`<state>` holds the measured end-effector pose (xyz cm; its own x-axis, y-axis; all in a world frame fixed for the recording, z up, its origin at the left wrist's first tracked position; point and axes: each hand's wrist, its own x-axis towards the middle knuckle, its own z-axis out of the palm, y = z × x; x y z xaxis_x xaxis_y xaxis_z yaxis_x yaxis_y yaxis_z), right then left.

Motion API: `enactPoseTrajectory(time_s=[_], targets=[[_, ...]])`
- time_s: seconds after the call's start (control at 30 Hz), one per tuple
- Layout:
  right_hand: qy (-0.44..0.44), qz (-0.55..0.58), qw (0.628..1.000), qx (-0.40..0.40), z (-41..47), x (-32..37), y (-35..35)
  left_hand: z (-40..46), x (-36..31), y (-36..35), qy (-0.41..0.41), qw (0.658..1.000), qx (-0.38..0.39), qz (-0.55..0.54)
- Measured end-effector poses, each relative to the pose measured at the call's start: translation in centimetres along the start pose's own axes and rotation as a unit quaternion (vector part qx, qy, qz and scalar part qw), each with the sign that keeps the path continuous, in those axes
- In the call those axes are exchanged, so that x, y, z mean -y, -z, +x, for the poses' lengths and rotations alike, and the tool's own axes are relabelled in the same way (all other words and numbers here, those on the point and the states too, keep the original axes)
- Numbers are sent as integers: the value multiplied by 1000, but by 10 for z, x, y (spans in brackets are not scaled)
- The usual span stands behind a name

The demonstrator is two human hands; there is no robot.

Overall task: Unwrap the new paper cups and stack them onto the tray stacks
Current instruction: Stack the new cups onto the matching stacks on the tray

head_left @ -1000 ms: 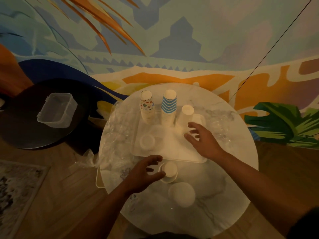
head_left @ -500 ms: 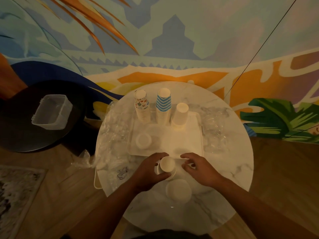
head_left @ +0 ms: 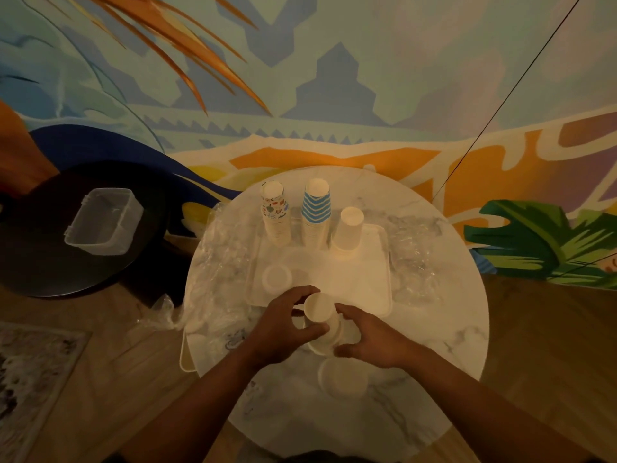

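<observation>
A short stack of plain paper cups point(head_left: 319, 312), bottoms up, sits at the near edge of the white tray point(head_left: 370, 289) on the round marble table point(head_left: 444, 332); the left hand point(head_left: 283, 329) curls round its left side, thumb and fingers in a close grip on the cups; the right hand point(head_left: 370, 339) has a similar curled grip on the lower, wider part of the same stack. At the tray's far end stand three inverted stacks: a printed stack point(head_left: 275, 212), a blue chevron stack point(head_left: 315, 212) and a plain stack point(head_left: 347, 232); one low plain cup point(head_left: 276, 277) sits on the tray's left part; another point(head_left: 340, 375) lies on the table near the wrists. Crumpled clear wrap point(head_left: 217, 262) lies along the table's left side and more point(head_left: 414, 255) on the right. A clear plastic box point(head_left: 103, 222) rests on a dark round table point(head_left: 33, 255) to the left.
</observation>
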<state>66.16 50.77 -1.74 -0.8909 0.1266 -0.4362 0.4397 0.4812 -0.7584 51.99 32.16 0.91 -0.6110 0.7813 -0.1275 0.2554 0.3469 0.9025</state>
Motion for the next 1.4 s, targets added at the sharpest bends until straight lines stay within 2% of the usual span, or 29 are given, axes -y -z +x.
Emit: enactPoseTrajectory(time_s=[0.4, 0.57, 0.67, 0.73, 0.9, 0.97, 1.07, 1.2, 1.4], targets=[[53, 60, 996, -49, 13, 30, -6, 11, -10, 6, 0, 997, -45, -69], [40, 94, 992, -75, 16, 32, -6, 10, 3, 7, 34, 998, 31, -44], [15, 165, 980, -108, 17, 33, -2, 3, 16, 7, 46, 995, 86, 9], [4, 215, 971, -103, 16, 35, 2, -1, 20, 5, 50, 994, 100, 1], [-14, 335, 941, -51, 9, 44, 4, -1, 9, -2, 40, 996, 67, -42], [-15, 328, 944, -42, 9, 49, 6, 0, 1, -2, 36, 997, 48, -38], [5, 288, 953, -94, 11, 55, 15, 1, 0, 0, 31, 998, 33, -31], [22, 329, 924, -191, 15, 62, 31, 0, 2, 2, 37, 999, 30, -22], [26, 325, 925, -196, 14, 68, 35, -2, -2, 1, 43, 999, -16, -23]])
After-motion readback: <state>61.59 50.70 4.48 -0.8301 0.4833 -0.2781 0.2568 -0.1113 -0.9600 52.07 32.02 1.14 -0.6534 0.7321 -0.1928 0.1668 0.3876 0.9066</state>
